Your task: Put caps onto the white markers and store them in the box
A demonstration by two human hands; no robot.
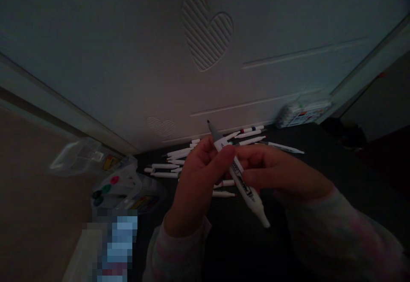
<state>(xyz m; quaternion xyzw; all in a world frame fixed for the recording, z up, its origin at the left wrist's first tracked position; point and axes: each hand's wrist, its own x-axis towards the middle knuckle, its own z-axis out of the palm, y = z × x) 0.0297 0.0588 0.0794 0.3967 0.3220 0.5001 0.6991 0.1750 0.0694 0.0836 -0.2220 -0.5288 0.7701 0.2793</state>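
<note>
Both my hands hold one white marker pen [242, 184] in front of me. It slants from upper left to lower right, with a grey section and dark tip at the upper end and dark print along its barrel. My left hand [201, 175] pinches the marker near the grey end, thumb on top. Closer to its middle, my right hand [272, 168] has its fingers closed on the barrel. Beneath and behind my hands, several white markers [165, 166] lie loosely on a dark surface [314, 162]; my hands hide some of them.
To the left stands a clear plastic container [128, 188] with its lid [78, 156] open and a few coloured-end markers inside. A clear packed case [304, 110] sits at the back right. A pale panel [128, 60] with heart reliefs rises behind. A pixelated patch covers the lower left.
</note>
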